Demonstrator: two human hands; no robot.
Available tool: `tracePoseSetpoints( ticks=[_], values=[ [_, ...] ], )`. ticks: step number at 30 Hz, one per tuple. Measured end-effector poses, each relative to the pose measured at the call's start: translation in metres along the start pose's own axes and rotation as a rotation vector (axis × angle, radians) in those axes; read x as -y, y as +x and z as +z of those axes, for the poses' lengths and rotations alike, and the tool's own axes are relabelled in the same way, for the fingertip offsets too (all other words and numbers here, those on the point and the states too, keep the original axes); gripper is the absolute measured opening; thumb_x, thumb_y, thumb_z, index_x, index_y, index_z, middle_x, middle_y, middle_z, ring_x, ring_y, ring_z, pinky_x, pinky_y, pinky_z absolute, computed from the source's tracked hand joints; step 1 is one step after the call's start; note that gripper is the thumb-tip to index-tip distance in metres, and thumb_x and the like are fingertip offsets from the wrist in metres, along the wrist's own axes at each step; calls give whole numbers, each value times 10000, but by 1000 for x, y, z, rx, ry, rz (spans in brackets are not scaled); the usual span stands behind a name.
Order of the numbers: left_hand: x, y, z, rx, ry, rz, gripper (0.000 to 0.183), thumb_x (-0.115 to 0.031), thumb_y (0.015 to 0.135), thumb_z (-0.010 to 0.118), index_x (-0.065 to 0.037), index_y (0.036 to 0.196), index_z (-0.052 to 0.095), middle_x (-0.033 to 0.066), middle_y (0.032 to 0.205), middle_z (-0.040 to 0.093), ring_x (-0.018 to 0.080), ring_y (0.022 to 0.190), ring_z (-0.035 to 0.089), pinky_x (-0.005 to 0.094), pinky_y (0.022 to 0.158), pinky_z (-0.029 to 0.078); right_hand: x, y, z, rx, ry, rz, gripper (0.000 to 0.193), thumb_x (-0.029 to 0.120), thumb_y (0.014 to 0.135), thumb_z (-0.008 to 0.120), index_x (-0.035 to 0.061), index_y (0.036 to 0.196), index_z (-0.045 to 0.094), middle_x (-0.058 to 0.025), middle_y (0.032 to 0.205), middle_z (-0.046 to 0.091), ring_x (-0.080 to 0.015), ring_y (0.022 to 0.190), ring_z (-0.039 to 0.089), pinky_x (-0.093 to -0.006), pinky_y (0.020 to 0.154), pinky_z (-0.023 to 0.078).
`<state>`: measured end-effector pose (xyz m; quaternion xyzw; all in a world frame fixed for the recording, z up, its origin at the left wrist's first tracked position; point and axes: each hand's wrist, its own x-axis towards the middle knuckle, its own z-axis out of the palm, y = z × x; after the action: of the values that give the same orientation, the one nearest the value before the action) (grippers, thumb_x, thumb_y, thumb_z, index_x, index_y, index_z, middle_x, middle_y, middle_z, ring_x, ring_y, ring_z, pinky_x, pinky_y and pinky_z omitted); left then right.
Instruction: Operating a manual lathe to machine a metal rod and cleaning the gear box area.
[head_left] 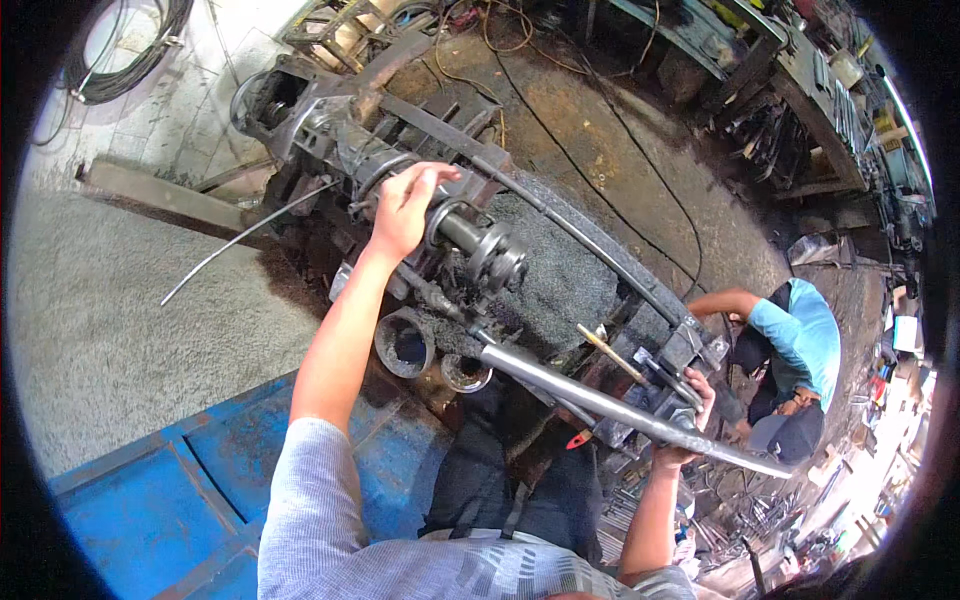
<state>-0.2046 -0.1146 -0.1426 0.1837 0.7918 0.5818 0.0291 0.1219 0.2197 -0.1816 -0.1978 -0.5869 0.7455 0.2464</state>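
My left hand [405, 210] lies over the dark, greasy cylindrical housing of a lathe-like machine [350, 150], its fingers stretched out and gripping nothing I can see. Beside it a stepped metal shaft end [495, 250] sticks out of the housing. A long, bright metal pipe [580, 395] slants down to the right, its left end meeting a thinner dark rod [440, 298]. Toward the pipe's right end my right hand [685, 430] is curled round it from underneath, the fingertips showing on the far side. The pipe partly hides this hand.
Metal shavings [560, 265] heap along the machine bed. Two metal rings [405, 342] [466, 373] stand near my legs. A co-worker in a blue shirt [805, 330] bends close to the machine's right end. Cables [640, 175] cross the floor; a blue metal panel [150, 500] lies left.
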Motion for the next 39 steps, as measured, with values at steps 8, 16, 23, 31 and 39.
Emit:
tracePoseSetpoints(
  ticks=[8,16,23,31,39],
  values=[
    [22,15,12,339,132,-44,524,-349,1055,335,69,1085,648,148,1015,697,222,989,652,336,932,469,-20,-5,-12,-47,176,-6,602,506,830,505,-17,1125,530,-201,1236,521,-309,1203,482,-444,1081,354],
    [31,13,12,272,24,-38,581,-389,1055,307,77,1065,654,151,974,704,224,937,668,334,876,494,-25,12,26,-45,-32,7,717,624,755,643,-43,1015,586,-247,1148,586,-345,1149,536,-474,1048,366],
    [28,23,11,428,110,-86,610,-379,1053,274,117,1098,626,196,1084,675,264,1015,653,378,952,480,-27,21,42,0,-110,30,623,545,811,577,-53,984,599,-238,1062,614,-348,1096,562,-482,1028,375],
    [26,20,15,361,38,-57,720,-460,1040,208,124,1088,626,206,1040,682,278,984,667,378,937,489,-31,23,61,-29,-89,12,585,499,808,558,-62,967,605,-229,1035,619,-337,1065,565,-464,997,397],
    [28,17,16,319,53,-60,809,-511,1028,126,121,1074,628,217,1011,685,295,979,670,389,934,489,-37,22,64,11,-58,-11,591,505,817,492,-51,996,580,-237,1064,592,-343,1111,524,-473,1038,350]
  ],
)
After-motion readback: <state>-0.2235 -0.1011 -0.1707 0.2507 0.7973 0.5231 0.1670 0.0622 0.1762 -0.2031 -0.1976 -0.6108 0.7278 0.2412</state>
